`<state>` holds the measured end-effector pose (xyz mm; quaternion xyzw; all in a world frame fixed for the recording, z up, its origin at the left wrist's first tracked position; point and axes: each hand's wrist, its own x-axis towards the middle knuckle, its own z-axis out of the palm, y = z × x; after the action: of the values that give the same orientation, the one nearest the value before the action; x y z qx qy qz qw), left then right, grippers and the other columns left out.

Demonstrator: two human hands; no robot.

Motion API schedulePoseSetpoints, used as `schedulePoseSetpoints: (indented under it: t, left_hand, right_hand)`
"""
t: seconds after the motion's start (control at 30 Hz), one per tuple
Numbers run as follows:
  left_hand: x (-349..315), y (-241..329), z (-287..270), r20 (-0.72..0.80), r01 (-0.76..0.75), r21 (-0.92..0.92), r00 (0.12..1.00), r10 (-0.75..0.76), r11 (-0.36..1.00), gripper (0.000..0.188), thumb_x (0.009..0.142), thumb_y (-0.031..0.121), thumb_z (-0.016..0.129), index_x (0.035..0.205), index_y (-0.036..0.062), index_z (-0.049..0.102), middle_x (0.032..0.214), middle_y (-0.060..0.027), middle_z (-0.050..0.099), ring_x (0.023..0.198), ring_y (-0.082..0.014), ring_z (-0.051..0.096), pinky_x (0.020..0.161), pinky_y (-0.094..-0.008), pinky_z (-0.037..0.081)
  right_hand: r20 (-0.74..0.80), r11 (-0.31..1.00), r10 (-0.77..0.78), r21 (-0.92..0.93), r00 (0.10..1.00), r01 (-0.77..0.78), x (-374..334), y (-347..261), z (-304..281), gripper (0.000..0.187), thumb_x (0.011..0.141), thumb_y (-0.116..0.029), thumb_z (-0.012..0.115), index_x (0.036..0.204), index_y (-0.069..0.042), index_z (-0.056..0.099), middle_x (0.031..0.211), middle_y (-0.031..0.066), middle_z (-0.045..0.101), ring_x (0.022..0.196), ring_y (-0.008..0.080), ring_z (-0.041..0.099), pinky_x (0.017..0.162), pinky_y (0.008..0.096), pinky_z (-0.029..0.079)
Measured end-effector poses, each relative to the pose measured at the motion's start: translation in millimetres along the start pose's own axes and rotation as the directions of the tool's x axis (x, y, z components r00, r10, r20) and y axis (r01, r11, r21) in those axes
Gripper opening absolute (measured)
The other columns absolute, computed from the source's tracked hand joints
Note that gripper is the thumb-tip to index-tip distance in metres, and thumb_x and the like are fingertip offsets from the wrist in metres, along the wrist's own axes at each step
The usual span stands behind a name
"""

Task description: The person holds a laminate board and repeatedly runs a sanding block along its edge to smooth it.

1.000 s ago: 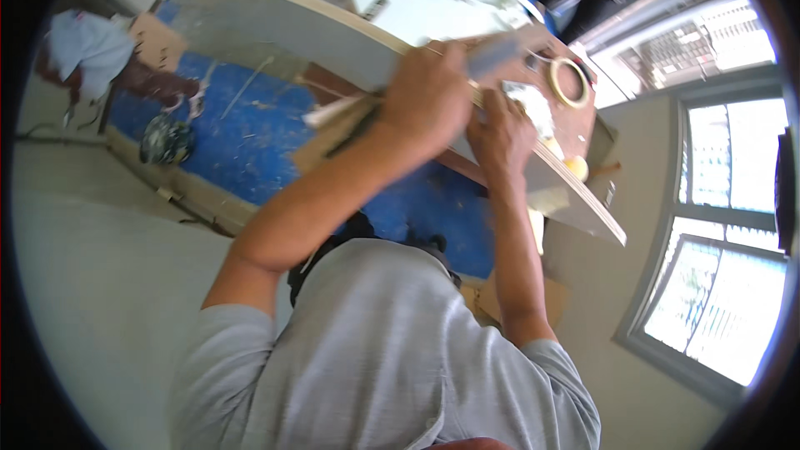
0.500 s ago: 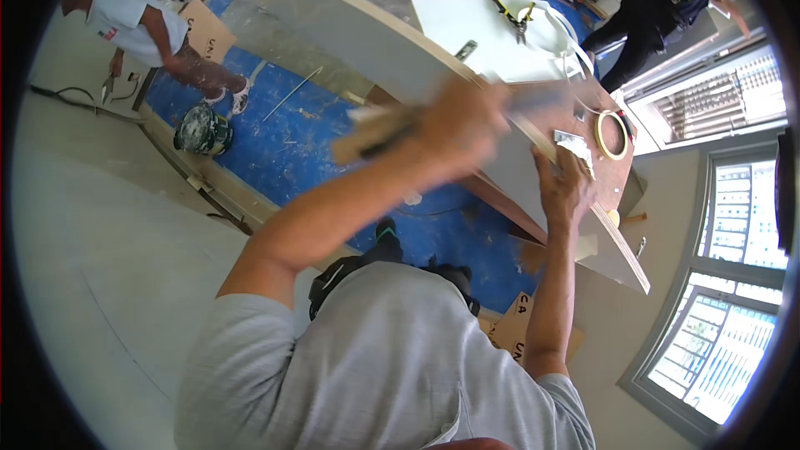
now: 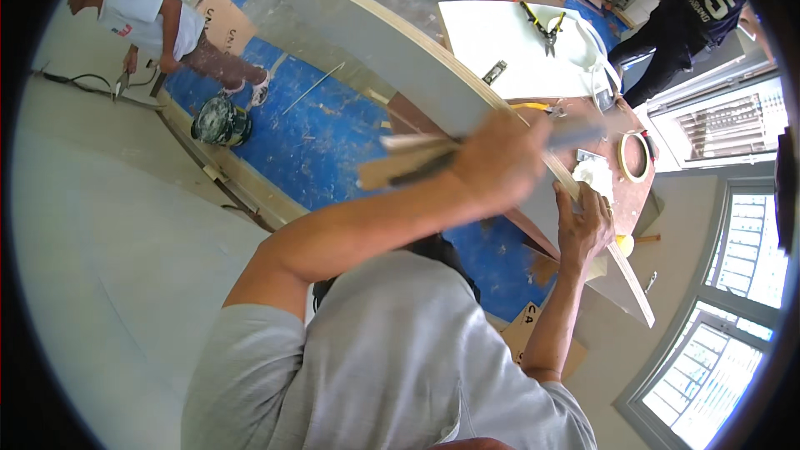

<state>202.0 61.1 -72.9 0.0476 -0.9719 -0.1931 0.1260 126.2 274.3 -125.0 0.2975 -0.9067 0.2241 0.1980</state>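
A long panel with a grey face and a pale layered edge stands on edge, running from the far left to the near right. My left hand is closed around a long tool with a tan wooden part and a dark grey bar, held across the panel's upper edge. Motion blur hides the tool's exact kind and whether it touches the edge. Nearer me, my right hand grips that same edge, thumb on one side and fingers on the other.
Beyond the panel, a brown work surface bears a white board, snips and a tape roll. A bucket stands on blue floor sheeting. One person is at far left, another at far right.
The whole view has shifted, so the scene sits lower and further right. My left hand and its tool have moved slightly along the edge toward my right hand, which keeps its grip.
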Motion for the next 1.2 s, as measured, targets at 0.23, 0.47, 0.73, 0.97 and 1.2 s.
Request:
schedulePoseSetpoints:
  t: [0.23, 0.47, 0.73, 0.97, 1.2]
  left_hand:
    - [3.7, -210.4, -75.4, -0.297, 0.289, 0.385, 0.938, -0.178, 0.877, 0.024, 0.093, 0.021, 0.069, 0.109, 0.0028, 0.074, 0.105, -0.017, 0.067, 0.103, -0.0367, 0.065, 0.088, -0.0487, 0.053]
    - [11.7, -224.6, -78.7, -0.383, 0.37, 0.518, 0.907, -0.178, 0.771, 0.04, 0.098, 0.029, 0.068, 0.124, -0.0018, 0.071, 0.108, -0.0183, 0.065, 0.1, -0.0401, 0.065, 0.086, -0.0484, 0.053]
    - [17.1, -232.9, -75.3, -0.364, 0.375, 0.545, 0.911, -0.192, 0.75, 0.039, 0.099, 0.03, 0.065, 0.121, -0.0018, 0.072, 0.106, -0.0173, 0.065, 0.102, -0.0395, 0.065, 0.085, -0.0494, 0.054]
    - [13.3, -229.3, -78.3, -0.354, 0.348, 0.514, 0.918, -0.175, 0.784, 0.033, 0.098, 0.028, 0.066, 0.111, -0.0016, 0.072, 0.103, -0.0166, 0.065, 0.098, -0.0385, 0.064, 0.084, -0.0498, 0.054]
    - [21.1, -236.5, -76.0, -0.368, 0.347, 0.494, 0.914, -0.17, 0.797, 0.029, 0.097, 0.027, 0.067, 0.104, -0.0006, 0.071, 0.101, -0.0154, 0.064, 0.096, -0.0367, 0.065, 0.083, -0.0486, 0.054]
  right_hand:
    - [0.054, 0.998, -0.011, 0.07, 0.999, 0.007, 6.4, -6.7, -10.4, 0.034, 0.078, -0.035, 0.088, 0.095, -0.008, 0.075, 0.084, 0.0069, 0.072, 0.081, 0.0285, 0.069, 0.073, 0.0422, 0.052]
    - [0.217, 0.979, -0.201, 0.009, 0.955, 0.204, 17.9, -27.4, -15.2, 0.069, 0.086, -0.028, 0.081, 0.149, -0.018, 0.054, 0.137, 0.0095, 0.063, 0.115, 0.0285, 0.064, 0.099, 0.0472, 0.046]
    - [0.332, 0.869, -0.486, 0.08, 0.809, 0.489, 50.2, -94.8, 33.1, 0.069, 0.087, -0.024, 0.075, 0.152, -0.018, 0.05, 0.157, 0.012, 0.045, 0.133, 0.033, 0.054, 0.105, 0.0505, 0.043]
    - [0.346, 0.886, -0.46, 0.126, 0.818, 0.446, 55.7, -101.3, 27.4, 0.064, 0.087, -0.024, 0.077, 0.147, -0.02, 0.054, 0.153, 0.0101, 0.051, 0.133, 0.0309, 0.055, 0.099, 0.0507, 0.049]
    - [0.393, 0.899, -0.425, 0.084, 0.815, 0.429, 66.5, -113.8, 27.1, 0.062, 0.088, -0.019, 0.074, 0.147, -0.02, 0.055, 0.155, 0.0097, 0.05, 0.133, 0.031, 0.057, 0.102, 0.0496, 0.048]
